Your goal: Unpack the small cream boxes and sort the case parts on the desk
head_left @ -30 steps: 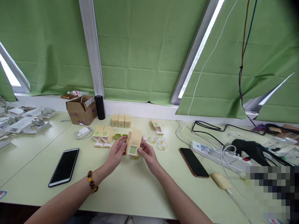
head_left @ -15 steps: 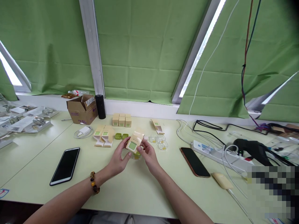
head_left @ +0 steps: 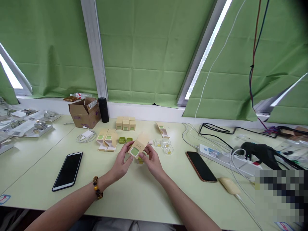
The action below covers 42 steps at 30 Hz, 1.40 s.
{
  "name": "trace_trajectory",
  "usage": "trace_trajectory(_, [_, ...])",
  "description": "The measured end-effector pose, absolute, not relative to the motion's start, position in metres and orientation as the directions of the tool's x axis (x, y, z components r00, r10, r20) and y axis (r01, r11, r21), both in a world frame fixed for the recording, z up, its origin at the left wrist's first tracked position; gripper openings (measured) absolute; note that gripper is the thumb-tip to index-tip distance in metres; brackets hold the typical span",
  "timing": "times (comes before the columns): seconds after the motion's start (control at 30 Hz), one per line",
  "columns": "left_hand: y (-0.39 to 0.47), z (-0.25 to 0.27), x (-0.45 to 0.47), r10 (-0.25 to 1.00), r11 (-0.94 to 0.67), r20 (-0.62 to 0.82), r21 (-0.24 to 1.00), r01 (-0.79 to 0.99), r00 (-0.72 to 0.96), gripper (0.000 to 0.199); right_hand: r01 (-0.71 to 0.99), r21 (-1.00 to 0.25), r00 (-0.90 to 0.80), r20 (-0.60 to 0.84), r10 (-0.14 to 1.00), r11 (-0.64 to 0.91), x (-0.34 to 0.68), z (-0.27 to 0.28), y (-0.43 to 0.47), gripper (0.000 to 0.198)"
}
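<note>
Between my two hands is a small kraft cardboard box [head_left: 140,144] with a green square on its face, tilted above the table. My left hand [head_left: 122,163] grips its left side, and my right hand [head_left: 153,160] has its thumb on the lower right edge. Just below the box, a small clear container with yellow-green in it [head_left: 140,161] is partly hidden. Beyond my left hand are two small green square containers [head_left: 125,140] and two flattened kraft boxes [head_left: 107,140]. Several clear plastic pieces [head_left: 165,146] with yellow spots lie right of my right hand.
Three closed kraft boxes [head_left: 125,124] stand at the back, with another flattened box [head_left: 162,130] to their right. A phone [head_left: 67,171] lies left, another phone [head_left: 201,166] right. Also there: a power strip [head_left: 223,160], a brown carton [head_left: 84,114] and a black cylinder [head_left: 103,110].
The kraft box has tilted in my hands, so more of its upper face shows and its green square sits slightly lower and left. Both hands keep their hold.
</note>
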<state>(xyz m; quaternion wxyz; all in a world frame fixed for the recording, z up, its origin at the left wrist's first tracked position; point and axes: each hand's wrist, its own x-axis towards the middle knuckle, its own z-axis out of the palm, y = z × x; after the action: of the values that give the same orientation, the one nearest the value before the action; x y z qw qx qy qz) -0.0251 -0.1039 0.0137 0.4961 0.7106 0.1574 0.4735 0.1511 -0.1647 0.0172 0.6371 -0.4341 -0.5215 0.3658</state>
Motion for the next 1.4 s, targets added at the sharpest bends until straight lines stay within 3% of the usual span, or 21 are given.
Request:
trace_trajectory(0.5, [-0.102,0.012,-0.025,0.692,-0.433,0.494,0.867,-0.246,0.527,0.052,0.027,-0.937,0.223,0.344,0.912,0.347,0.149,0.018,-0.165,0.051])
trace_trajectory(0.87, [-0.112,0.022,-0.028,0.638,-0.535,0.504,0.834,-0.136,0.582,0.076,-0.134,-0.946,0.238,0.257,0.937,0.294,0.157,0.023,-0.165,0.053])
trace_trajectory(1.13, [-0.108,0.024,-0.026,0.667,-0.681,0.571,0.728,0.081,0.478,0.052,-0.122,-0.947,0.263,0.257,0.93,0.296,0.155,0.02,-0.163,0.052])
trace_trajectory(1.3, [-0.107,0.023,-0.027,0.598,-0.702,0.604,0.712,-0.019,0.527,0.043,-0.142,-0.946,0.257,0.25,0.933,0.293,0.156,0.022,-0.161,0.056])
trace_trajectory(1.4, [-0.105,0.019,-0.026,0.635,-0.644,0.581,0.762,-0.068,0.509,0.041,-0.134,-0.956,0.246,0.223,0.943,0.261,0.156,0.022,-0.161,0.059])
